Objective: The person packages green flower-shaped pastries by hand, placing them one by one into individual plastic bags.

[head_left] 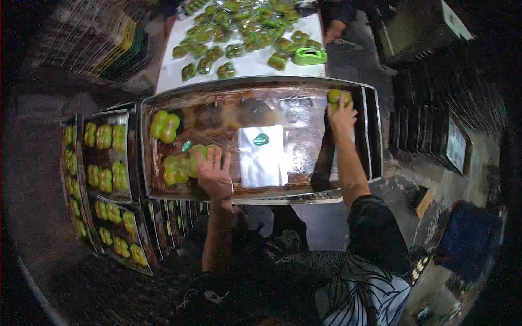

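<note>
A wide metal tray (pixel 217 117) lies before me, its surface brown and shiny. My left hand (pixel 215 173) has its fingers spread over green fruit packs (pixel 176 169) at the tray's front left. Another green pack (pixel 165 126) sits at the back left. At the back right corner, my right hand (pixel 342 113) is wrapped round a green pack (pixel 335 96), which its fingers partly cover. Between the hands lies a stack of clear plastic bags (pixel 262 157) with a green label.
Behind the tray, a white table (pixel 173 68) bears many green packs and a green tape dispenser (pixel 310 56). Racked trays (pixel 109 185) of green fruit stand at left. Someone's hand (pixel 335 31) shows at the table's right. Stacked dark trays (pixel 429 130) stand at right.
</note>
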The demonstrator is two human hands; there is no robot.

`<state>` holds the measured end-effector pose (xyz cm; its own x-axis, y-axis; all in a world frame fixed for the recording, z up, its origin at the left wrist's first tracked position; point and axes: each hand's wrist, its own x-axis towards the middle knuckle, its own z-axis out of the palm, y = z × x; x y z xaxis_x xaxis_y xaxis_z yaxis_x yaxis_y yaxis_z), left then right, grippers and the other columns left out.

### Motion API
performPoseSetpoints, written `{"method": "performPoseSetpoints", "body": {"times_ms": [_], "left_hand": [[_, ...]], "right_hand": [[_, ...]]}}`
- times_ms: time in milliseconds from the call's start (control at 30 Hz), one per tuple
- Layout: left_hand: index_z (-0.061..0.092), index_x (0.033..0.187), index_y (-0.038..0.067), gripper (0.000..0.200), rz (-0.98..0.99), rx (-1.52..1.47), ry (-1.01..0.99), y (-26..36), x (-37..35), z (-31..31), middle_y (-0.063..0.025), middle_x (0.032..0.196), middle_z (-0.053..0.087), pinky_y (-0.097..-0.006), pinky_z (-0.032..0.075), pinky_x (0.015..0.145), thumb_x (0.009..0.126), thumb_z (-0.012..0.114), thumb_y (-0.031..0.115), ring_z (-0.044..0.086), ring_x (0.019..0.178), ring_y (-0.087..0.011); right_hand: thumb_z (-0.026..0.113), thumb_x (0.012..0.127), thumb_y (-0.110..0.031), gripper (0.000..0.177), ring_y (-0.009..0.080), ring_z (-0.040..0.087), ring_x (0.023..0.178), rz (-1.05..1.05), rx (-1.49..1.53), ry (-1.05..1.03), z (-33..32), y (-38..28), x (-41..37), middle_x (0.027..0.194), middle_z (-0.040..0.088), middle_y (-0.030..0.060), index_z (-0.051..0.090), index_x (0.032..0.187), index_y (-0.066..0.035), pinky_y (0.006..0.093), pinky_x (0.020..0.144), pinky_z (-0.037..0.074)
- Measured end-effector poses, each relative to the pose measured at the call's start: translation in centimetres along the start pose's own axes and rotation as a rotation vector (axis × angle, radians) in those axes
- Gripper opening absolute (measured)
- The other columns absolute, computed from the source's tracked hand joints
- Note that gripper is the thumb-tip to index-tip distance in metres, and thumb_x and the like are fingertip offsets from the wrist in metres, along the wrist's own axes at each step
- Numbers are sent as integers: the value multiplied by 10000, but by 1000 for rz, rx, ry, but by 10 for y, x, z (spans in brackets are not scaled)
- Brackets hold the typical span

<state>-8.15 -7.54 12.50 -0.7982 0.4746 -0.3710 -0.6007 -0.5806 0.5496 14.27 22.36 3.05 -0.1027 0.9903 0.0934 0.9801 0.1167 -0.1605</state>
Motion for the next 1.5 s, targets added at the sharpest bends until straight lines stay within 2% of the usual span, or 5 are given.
{"method": "performPoseSetpoints", "body": {"times_ms": [233,633,867,1067,1500], "left_hand": [[97,1306,83,621,300,213,-39,28,-26,55,-212,1326,175,-511,164,1003,848,347,419,299,1169,-368],[444,1084,51,393,-339,38,112,29,-75,71,-74,971,522,-304,451,739,833,422,352,529,881,-211],[428,1090,48,416,652,2539,-1130,-34,-66,-80,-138,1096,463,-364,440,770,700,559,111,465,1016,-271],[591,658,88,40,340,2181,-1065,19,-62,-43,-80,601,564,-365,459,578,671,555,101,573,616,-274],[486,1073,23,296,-106,584,-198,46,-88,-15,-40,832,513,-216,418,605,801,531,131,498,725,-134]], "right_hand": [[643,619,-189,310,265,507,866,-1051,891,41,-164,-154,-186,1030,517,101,572,905,-90,365,684,408],[690,629,-151,732,310,447,998,-447,1023,-154,-201,-160,-214,1117,410,213,283,1219,-3,355,796,396],[529,757,-180,279,385,535,744,-393,785,-145,-152,-203,-51,821,553,229,534,974,-4,430,664,423],[556,780,-345,314,170,520,643,-446,703,-1232,-119,-107,-228,680,553,90,555,803,-32,309,634,423],[437,860,-322,440,156,541,730,599,2221,-1049,-167,-209,-246,903,551,78,383,1186,-32,241,633,441]]}}
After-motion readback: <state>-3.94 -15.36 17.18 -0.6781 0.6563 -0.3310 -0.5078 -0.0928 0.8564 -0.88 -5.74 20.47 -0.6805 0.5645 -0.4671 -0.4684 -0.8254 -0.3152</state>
